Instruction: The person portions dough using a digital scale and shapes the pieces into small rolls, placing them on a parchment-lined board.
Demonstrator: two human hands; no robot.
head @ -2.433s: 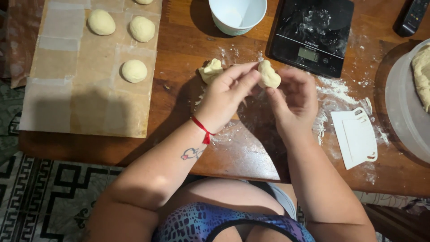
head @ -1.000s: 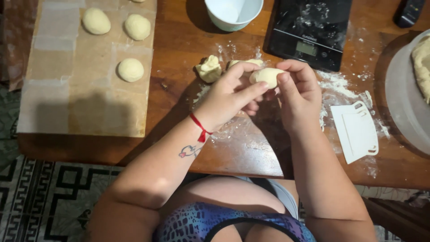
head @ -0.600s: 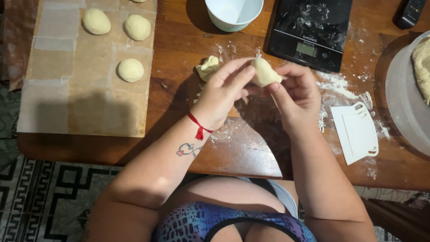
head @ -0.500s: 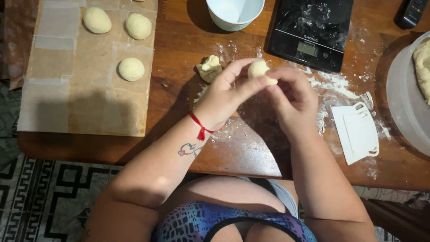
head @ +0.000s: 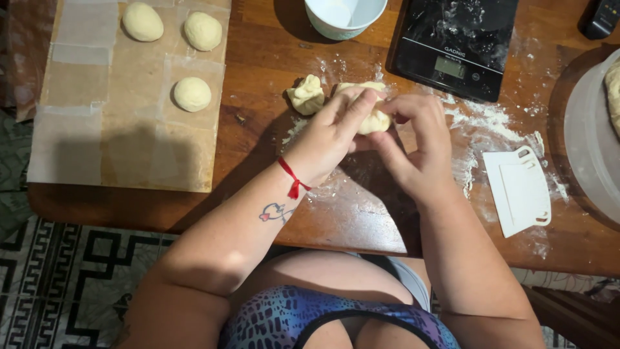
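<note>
Mid-frame above the floured wooden desk (head: 271,55), the left hand (head: 329,132) and right hand (head: 416,145) share a grip clamped on a small pale dough piece (head: 374,121), fingertips pinching its edges as if to round it.

Desk (head: 271,39): brown wood, floury, glossy under warm light.
Floor (head: 71,278): rug, black key pattern on pale grey.

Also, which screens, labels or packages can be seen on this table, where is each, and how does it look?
Kitchen scale: far side of the table, beyond the hands; flat, black, dusted with flour.
Its screen: small greyish rectangle near the front edge, with a small pale label above it.
No packages are visible.
</note>
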